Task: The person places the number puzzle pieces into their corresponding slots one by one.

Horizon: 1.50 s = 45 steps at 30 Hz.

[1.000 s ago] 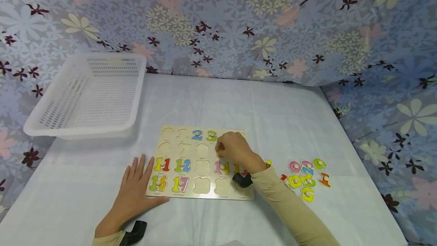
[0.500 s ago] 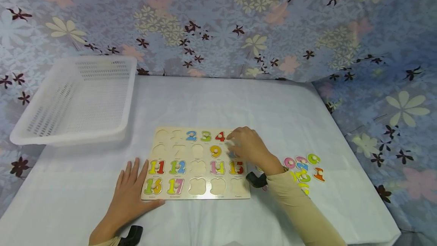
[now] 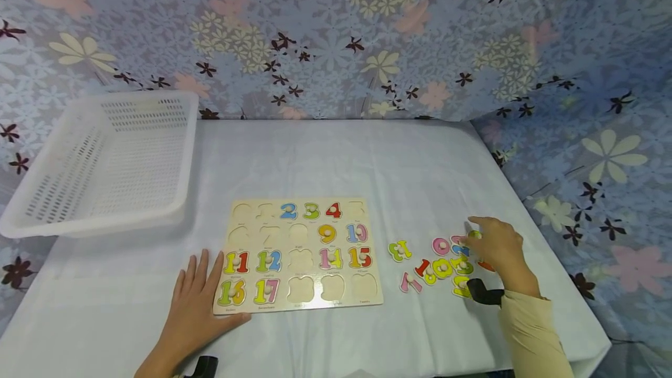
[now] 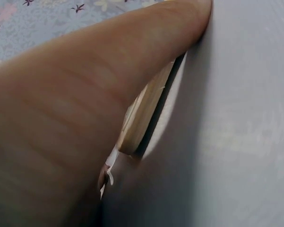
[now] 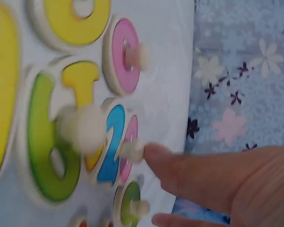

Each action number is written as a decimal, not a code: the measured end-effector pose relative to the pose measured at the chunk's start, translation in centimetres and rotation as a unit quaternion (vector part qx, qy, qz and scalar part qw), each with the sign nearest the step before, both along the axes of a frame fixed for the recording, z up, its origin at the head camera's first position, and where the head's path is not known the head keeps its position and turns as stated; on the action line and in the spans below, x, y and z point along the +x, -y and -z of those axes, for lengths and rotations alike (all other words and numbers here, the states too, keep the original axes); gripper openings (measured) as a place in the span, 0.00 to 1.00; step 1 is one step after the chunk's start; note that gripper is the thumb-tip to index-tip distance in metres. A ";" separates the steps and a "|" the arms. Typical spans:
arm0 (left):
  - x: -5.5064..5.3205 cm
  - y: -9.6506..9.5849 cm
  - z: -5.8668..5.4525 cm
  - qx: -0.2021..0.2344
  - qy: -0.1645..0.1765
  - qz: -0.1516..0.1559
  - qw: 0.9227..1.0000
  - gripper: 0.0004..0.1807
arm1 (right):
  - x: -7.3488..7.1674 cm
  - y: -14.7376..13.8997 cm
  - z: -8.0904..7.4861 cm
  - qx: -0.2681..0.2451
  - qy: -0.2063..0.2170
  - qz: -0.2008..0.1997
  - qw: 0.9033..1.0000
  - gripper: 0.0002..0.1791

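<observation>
My left hand [image 3: 191, 302] rests with spread fingers at the near left corner of a wooden number puzzle board [image 3: 273, 232]; its thumb lies along the board's near edge, which the left wrist view shows close by. Several knobbed number pieces sit in the board, among them a yellow nine [image 3: 327, 233] and a red four [image 3: 333, 210]. To the right of the board, my right hand [image 3: 499, 249] is over the loose pieces, fingers extended and apart. In the right wrist view a fingertip [image 5: 156, 153] is right at the knob of a blue-and-pink twenty [image 5: 114, 142].
Loose number pieces lie close together right of the board, including a pink zero [image 3: 440, 245], a pink seven [image 3: 409, 282] and a green-and-yellow thirteen [image 3: 400, 251]. A white plastic basket [image 3: 178, 203] stands at the back left. Floral cloth [image 3: 325, 34] hangs behind the white-covered table [image 3: 294, 156].
My right hand has left the board and moved right to the loose pieces; the nine and four it covered are now visible in their slots. My left hand stays at the board's corner.
</observation>
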<state>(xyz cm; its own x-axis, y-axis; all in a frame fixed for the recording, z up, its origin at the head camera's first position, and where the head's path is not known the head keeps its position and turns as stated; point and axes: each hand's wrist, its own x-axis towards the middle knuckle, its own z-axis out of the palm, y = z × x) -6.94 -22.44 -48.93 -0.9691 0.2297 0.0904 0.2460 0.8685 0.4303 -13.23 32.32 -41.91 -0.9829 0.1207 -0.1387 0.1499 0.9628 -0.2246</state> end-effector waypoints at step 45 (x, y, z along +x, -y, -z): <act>0.1 0.6 -0.4 0.000 0.009 -0.002 1.000 0.65 | -6.9 22.0 -1.7 -0.116 -0.088 -0.447 0.883 0.16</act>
<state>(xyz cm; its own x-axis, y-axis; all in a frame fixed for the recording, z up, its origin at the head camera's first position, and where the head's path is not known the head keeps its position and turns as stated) -6.87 -23.01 -48.55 -0.9716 0.2254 0.0725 0.2341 0.8695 0.4350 -20.15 10.34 -40.23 -0.6798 -0.7256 0.1071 -0.7033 0.6035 -0.3756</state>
